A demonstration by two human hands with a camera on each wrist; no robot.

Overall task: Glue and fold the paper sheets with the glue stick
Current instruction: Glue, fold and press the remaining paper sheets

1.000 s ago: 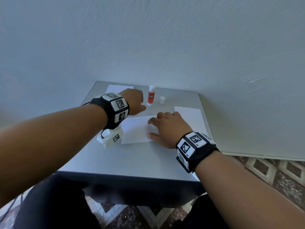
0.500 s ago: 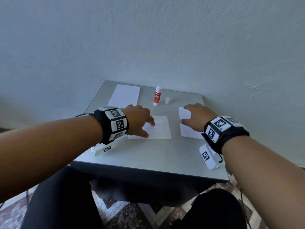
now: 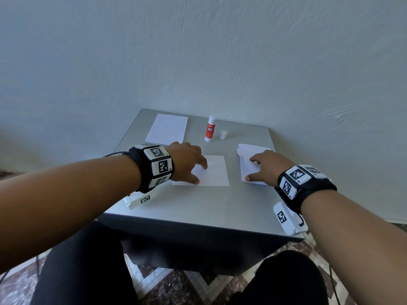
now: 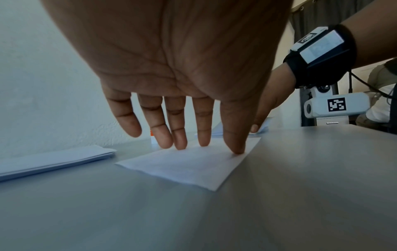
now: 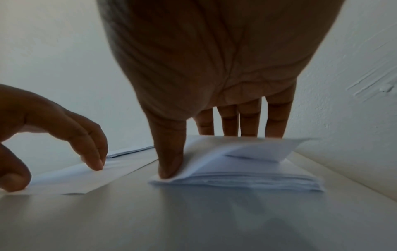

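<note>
On the grey table (image 3: 198,208) a single white sheet (image 3: 214,171) lies in the middle. My left hand (image 3: 189,164) presses its left part with straight fingers (image 4: 178,135). To the right sits a stack of sheets (image 3: 251,172). My right hand (image 3: 266,168) is on it: the thumb (image 5: 169,161) holds down the near corner of the top sheet (image 5: 236,152), which bows up between thumb and fingers. Its far edge curls off the stack (image 5: 247,182). The red glue stick (image 3: 209,129) stands uncapped at the back, with its white cap (image 3: 223,135) beside it.
Another stack of white sheets (image 3: 166,128) lies at the table's back left. A pale wall runs close behind and to the right of the table. My knees sit under the front edge, above a patterned floor.
My right hand left the middle sheet for the right stack, and its top sheet now lifts. My left hand moved from beside the glue stick onto the middle sheet and stays there.
</note>
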